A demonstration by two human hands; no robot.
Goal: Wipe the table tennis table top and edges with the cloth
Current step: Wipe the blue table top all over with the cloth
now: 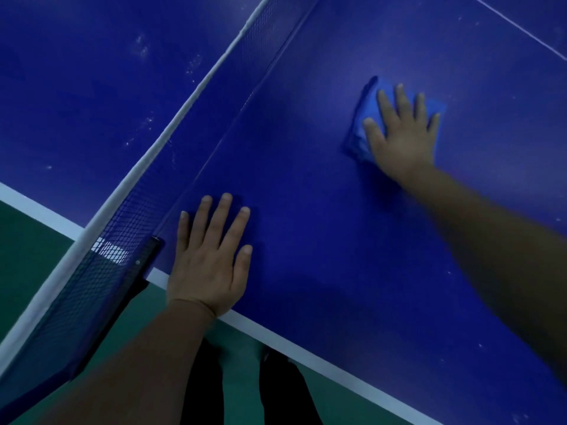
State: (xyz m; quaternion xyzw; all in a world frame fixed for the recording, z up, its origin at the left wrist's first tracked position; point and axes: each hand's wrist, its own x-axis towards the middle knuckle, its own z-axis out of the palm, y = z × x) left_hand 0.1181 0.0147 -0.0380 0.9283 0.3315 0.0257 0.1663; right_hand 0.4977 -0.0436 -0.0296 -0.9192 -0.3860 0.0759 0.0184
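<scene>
At the left we saw the dark mesh net with its white top band crossing the blue table tennis table, clamped at the white-lined near edge. Just beside it our left hand rested flat on the table, fingers straight and slightly apart. Farther right, well in from the edge, our right hand pressed the folded blue cloth against the table, fingers straight and spread.
</scene>
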